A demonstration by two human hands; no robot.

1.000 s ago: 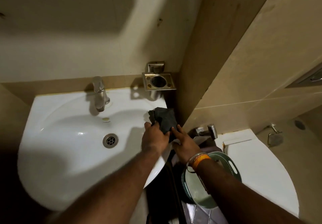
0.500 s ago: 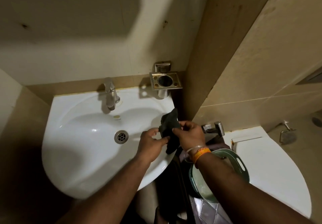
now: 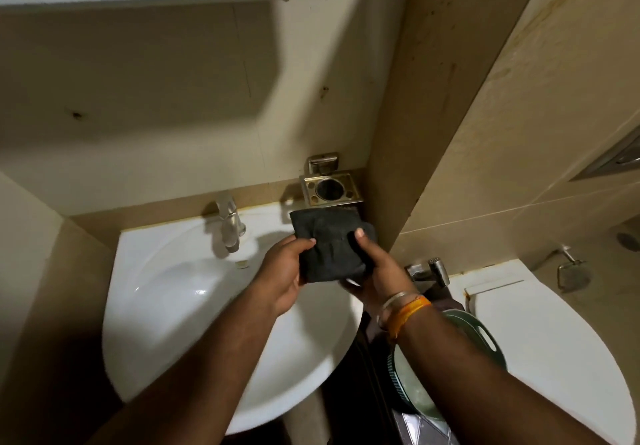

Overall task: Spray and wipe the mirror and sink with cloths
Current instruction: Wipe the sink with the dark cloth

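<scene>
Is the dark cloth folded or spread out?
Folded. The dark cloth forms a compact, thick rectangle with straight edges, held above the sink between the left hand and right hand.

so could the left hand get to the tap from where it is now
Probably yes. The tap stands clear just beyond the left hand, with only open sink between, but that hand grips the dark cloth and would have to let go or carry it.

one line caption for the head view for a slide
Both hands, left hand and right hand, hold a folded dark grey cloth above the white ceramic sink.
</scene>
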